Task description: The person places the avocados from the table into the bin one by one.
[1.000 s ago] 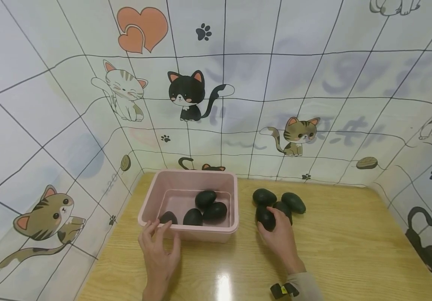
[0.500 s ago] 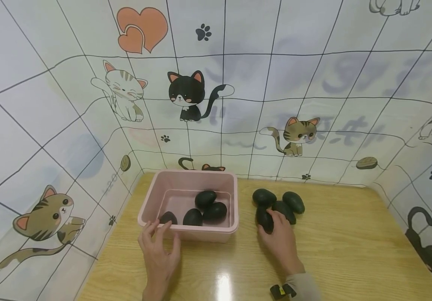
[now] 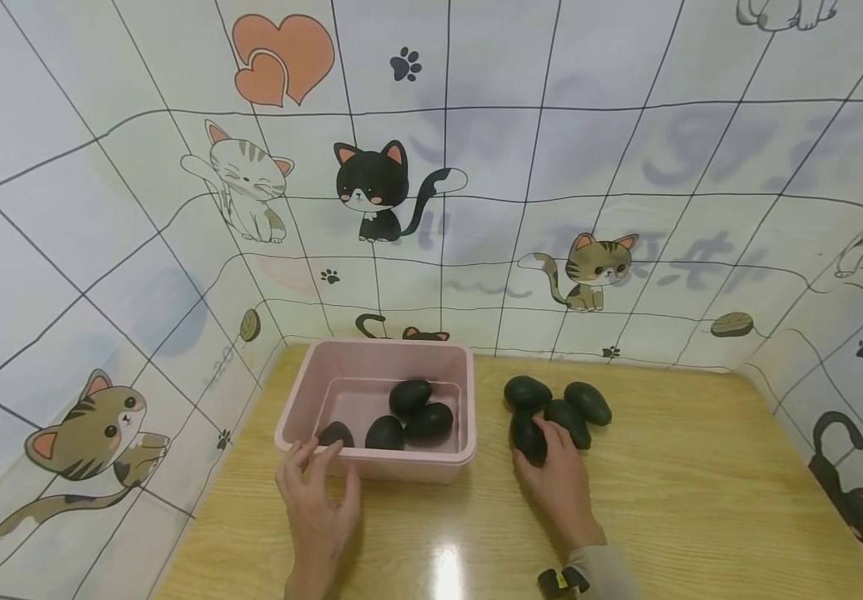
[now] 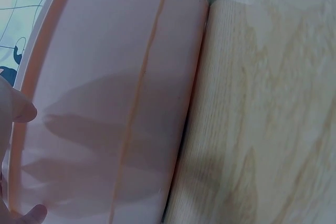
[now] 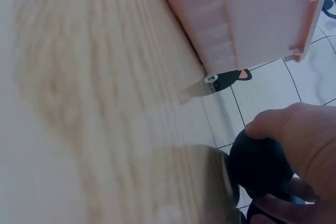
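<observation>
In the head view, my right hand (image 3: 557,483) grips a dark avocado (image 3: 527,437) with thumb and fingers at its sides. This avocado sits close against several others on the wooden table. The right wrist view shows the thumb (image 5: 268,124) pressed on the held avocado (image 5: 260,163), with fingers below. My left hand (image 3: 318,508) holds the front rim of a pink plastic bin (image 3: 401,465), its fingertips over the edge at the left. Seen from the left wrist, fingertips (image 4: 26,109) lie against the rim and outer wall. Several avocados (image 3: 429,422) lie inside the bin.
Beside the held avocado lie three more avocados (image 3: 587,403) in a loose cluster. A white wall covering (image 3: 491,150) with cat drawings and grid lines encloses the back and sides of the wooden table (image 3: 701,483). The bin stands near the back left corner.
The gripped avocado has turned slightly and shifted a little toward me, and the neighbouring avocados have shifted slightly. My left hand and the bin stay in place.
</observation>
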Available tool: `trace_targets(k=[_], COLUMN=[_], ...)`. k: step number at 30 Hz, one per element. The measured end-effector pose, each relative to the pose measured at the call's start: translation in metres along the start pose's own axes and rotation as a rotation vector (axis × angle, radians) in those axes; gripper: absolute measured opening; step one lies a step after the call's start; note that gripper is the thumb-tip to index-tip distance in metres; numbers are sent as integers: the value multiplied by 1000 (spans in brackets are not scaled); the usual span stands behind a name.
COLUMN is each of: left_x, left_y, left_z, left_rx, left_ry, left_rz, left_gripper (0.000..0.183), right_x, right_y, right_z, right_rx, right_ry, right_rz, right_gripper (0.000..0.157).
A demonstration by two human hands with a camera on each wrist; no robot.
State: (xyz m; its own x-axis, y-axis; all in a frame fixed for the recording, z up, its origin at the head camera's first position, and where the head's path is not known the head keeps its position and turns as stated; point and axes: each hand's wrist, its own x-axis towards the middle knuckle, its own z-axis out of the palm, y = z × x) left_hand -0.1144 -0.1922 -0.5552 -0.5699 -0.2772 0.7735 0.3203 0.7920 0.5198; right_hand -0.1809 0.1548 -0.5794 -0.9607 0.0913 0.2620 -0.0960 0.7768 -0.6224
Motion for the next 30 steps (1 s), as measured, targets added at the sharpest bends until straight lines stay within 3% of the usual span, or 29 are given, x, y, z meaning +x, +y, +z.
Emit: trace_targets(k=[14, 26, 30], left_x=[2, 3, 2], left_y=[1, 4, 5], left_z=[-1, -1, -3], left_rx=[13, 18, 28], left_ry=[-4, -8, -45], left_rz=[5, -1, -37], left_gripper=[35, 35, 35], right_x=[-2, -1, -1], right_y=[1, -6, -8], right_z=[1, -13, -17], right_rx=[41, 96, 106], right_ry=[-2, -9, -2], right_rz=[2, 21, 14], right_gripper=[65, 67, 67])
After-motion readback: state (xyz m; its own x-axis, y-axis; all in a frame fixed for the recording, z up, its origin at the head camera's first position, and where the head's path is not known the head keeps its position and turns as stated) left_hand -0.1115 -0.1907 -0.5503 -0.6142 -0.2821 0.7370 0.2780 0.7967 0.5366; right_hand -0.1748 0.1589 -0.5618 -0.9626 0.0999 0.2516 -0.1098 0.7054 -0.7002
